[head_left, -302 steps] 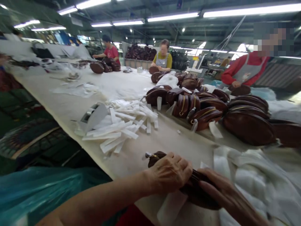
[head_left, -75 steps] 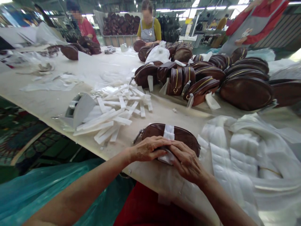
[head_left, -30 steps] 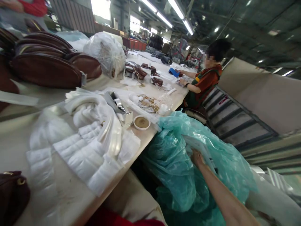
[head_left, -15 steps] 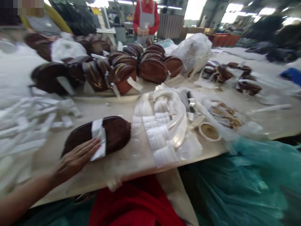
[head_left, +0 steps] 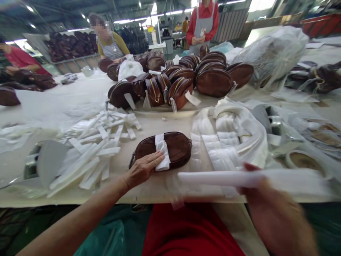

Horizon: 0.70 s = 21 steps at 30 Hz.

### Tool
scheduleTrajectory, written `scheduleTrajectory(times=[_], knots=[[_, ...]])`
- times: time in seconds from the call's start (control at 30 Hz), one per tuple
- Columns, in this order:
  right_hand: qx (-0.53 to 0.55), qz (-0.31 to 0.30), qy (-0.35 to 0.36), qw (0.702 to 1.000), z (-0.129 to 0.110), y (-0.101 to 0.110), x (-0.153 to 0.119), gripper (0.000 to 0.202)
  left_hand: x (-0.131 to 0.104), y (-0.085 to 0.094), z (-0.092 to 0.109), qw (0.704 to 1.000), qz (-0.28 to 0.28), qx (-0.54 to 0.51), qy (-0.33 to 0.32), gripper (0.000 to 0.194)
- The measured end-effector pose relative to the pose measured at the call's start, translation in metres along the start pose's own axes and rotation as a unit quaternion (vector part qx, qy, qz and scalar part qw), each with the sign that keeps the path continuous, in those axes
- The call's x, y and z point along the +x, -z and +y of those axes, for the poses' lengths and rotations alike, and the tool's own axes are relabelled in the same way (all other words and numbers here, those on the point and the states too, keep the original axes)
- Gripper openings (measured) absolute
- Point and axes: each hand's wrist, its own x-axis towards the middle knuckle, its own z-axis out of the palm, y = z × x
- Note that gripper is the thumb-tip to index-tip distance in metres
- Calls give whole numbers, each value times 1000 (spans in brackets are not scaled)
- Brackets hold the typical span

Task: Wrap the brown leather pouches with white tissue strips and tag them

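A dark brown oval bag [head_left: 177,151] lies flat on the table before me, with a white strip [head_left: 161,142] across its middle. My left hand [head_left: 144,166] rests with its fingers stretched out over the lower end of that strip. To the right, my right hand [head_left: 274,209] is smeared by motion and grips a long, flat white plastic bag [head_left: 218,178], held level above the table edge. Bundled white straps or sleeves [head_left: 223,142] lie just behind it.
Loose white strips [head_left: 98,149] are heaped at the left, beside a grey tape dispenser [head_left: 52,163]. Several brown bags [head_left: 213,81] stand in rows at the back. A roll of tape [head_left: 306,160] lies at the right. Co-workers [head_left: 204,21] stand across the table.
My right hand has come into view from the right with the white plastic bag. My left hand stays on the strip. The view has swung left.
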Motion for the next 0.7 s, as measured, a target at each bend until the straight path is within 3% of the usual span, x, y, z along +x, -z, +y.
scheduleTrajectory(times=[0.13,0.27,0.5,0.6,0.7], knots=[[152,-58,-234,959,35,-80,17,49,2,1,-2,999,-4,-32,20,49],[197,-75,-295,932,60,-122,20,42,7,7,-7,997,-25,-63,28,49],[195,-111,-272,936,67,-146,35,18,8,18,-2,994,-74,-69,29,52],[176,-120,-270,939,68,-148,41,16,4,10,3,998,-49,-32,21,58],[145,-134,-257,946,70,-140,41,15,-1,-4,7,1000,1,0,29,49]])
